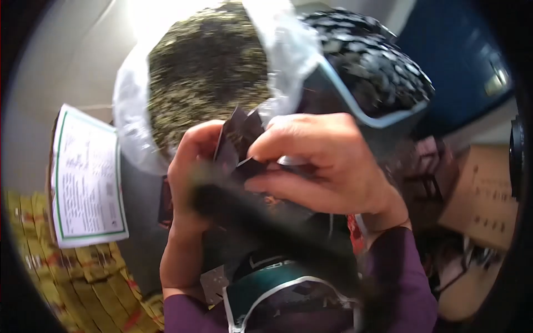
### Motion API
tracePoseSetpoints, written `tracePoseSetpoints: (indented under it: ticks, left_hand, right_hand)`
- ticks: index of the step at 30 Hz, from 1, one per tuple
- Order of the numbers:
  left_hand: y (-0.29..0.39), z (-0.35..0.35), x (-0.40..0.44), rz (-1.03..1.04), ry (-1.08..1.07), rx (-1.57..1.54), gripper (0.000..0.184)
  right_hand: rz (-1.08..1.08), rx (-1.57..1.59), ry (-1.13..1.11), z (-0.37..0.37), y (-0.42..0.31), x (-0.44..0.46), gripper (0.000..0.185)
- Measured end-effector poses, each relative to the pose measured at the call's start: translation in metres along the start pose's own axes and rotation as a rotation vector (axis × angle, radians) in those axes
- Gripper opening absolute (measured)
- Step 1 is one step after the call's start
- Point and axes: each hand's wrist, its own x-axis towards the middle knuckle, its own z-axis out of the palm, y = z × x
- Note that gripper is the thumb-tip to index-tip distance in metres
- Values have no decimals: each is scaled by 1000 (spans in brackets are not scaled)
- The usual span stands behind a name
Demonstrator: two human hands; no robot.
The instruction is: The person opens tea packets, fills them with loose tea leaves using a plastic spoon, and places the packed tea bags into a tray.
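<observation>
A small dark packet (236, 130) with an open, pointed top is held upright at the centre, some dried bits showing inside. My left hand (191, 161) wraps round its left side. From the right, my right hand (316, 161) pinches the packet's near edge between thumb and fingers. Just beyond both hands lies a large white plastic bag (133, 105) full of dried green leaf material (208, 61). A blurred dark strip crosses in front of my left wrist and hides part of it.
Behind on the right, a grey bin (361, 114) holds a heap of shiny black-and-white pieces (372, 61). A green-bordered printed sheet (89, 177) stands at left, above many yellow packets (89, 277). A cardboard box (480, 194) is at far right.
</observation>
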Motion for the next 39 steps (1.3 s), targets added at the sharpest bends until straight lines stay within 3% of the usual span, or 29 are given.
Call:
tracePoseSetpoints:
  ticks: [4, 8, 12, 16, 18, 20, 24, 27, 32, 35, 39]
  left_hand:
    - [-9, 24, 5, 263, -261, 633, 59]
    - [-20, 54, 21, 451, -408, 945, 61]
    - [-30, 125, 43, 640, -696, 1076, 56]
    - [-72, 199, 77, 905, -817, 1176, 53]
    - [-86, 225, 99, 1142, -902, 1354, 58]
    - [-89, 241, 118, 1090, -913, 1544, 56]
    - [-99, 238, 144, 1042, -875, 1443, 52]
    - [-102, 234, 146, 950, -879, 1318, 46]
    - [-100, 234, 147, 902, -835, 1182, 57]
    - [-99, 232, 146, 865, -824, 1123, 61]
    - [-94, 235, 143, 901, -792, 1109, 61]
  right_hand:
    - [215, -85, 198, -21, -19, -69, 21]
    - [623, -253, 604, -37, -15, -149, 20]
    - [645, -494, 790, -75, -5, -198, 17]
    - [660, -662, 901, -105, -11, -213, 13]
    - [582, -850, 893, -120, -7, -221, 12]
    - [588, -770, 952, -129, -8, -215, 12]
    - [529, -757, 979, -149, -2, -196, 13]
    - [479, -703, 902, -160, 15, -181, 12]
    - [553, -718, 758, -168, 43, -162, 17]
    - [523, -751, 601, -166, 60, -160, 20]
    - [411, -798, 564, -161, 81, -161, 26]
